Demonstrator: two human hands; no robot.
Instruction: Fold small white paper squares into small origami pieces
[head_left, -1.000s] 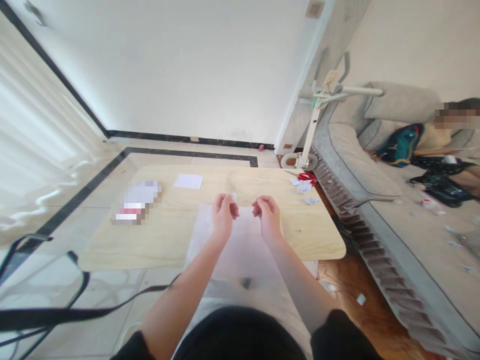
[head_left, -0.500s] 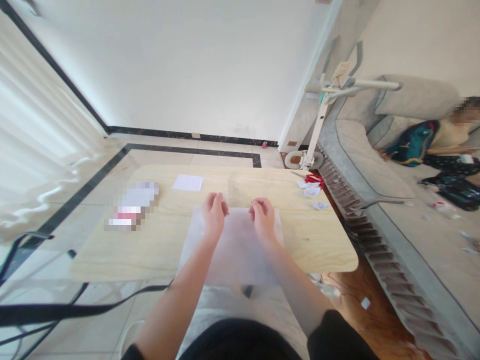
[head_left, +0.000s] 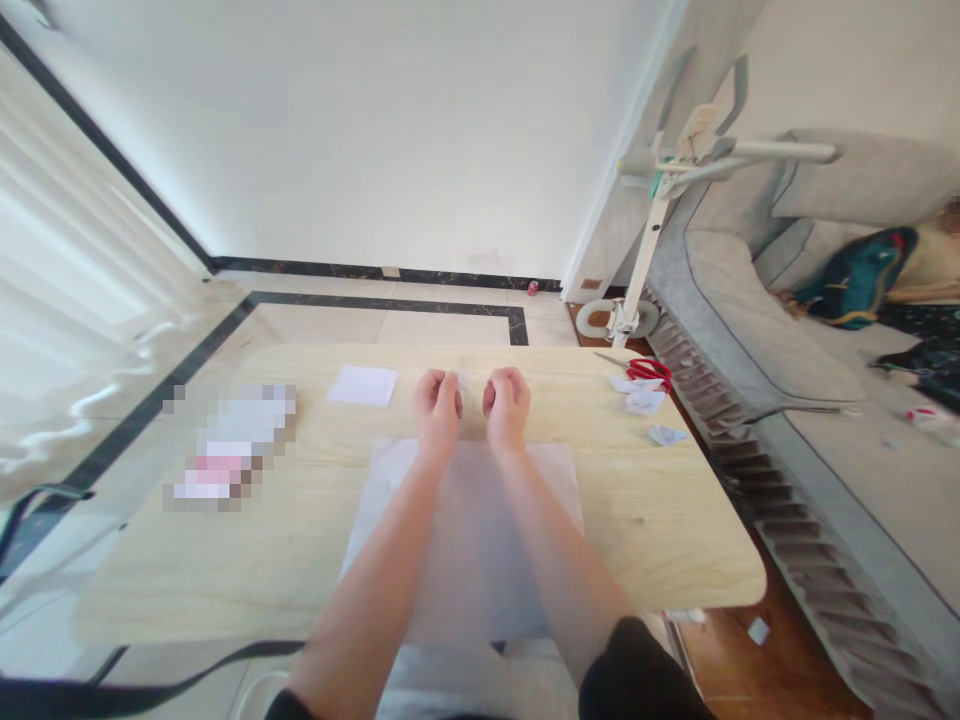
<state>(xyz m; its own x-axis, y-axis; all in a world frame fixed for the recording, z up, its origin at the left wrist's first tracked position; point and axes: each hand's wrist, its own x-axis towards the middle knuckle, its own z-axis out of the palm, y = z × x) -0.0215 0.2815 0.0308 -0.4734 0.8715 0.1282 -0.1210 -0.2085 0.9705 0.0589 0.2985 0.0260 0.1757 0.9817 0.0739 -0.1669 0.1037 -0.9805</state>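
Note:
My left hand (head_left: pixel 437 405) is closed in a pinch above the far edge of a large, thin, whitish sheet (head_left: pixel 487 530). A little to its right, my right hand (head_left: pixel 508 405) is also closed, fingers curled inward. A small gap separates the two hands. A faint pale patch shows at the left fingertips, too small and blurred to name. Whatever the fingers hold is hidden. The sheet lies flat on the table beneath my forearms and reaches the near edge.
On the wooden table (head_left: pixel 675 535), a smaller white paper (head_left: pixel 363 386) lies at the back left, near a pixelated white-and-pink item (head_left: pixel 236 440). Red-handled scissors (head_left: pixel 646 374) and crumpled paper scraps (head_left: pixel 643 401) are at the back right. A grey sofa (head_left: pixel 750 330) stands beyond.
My hands have drawn closer together and moved slightly beyond the sheet's far edge. The camera view has shifted, and the table appears larger.

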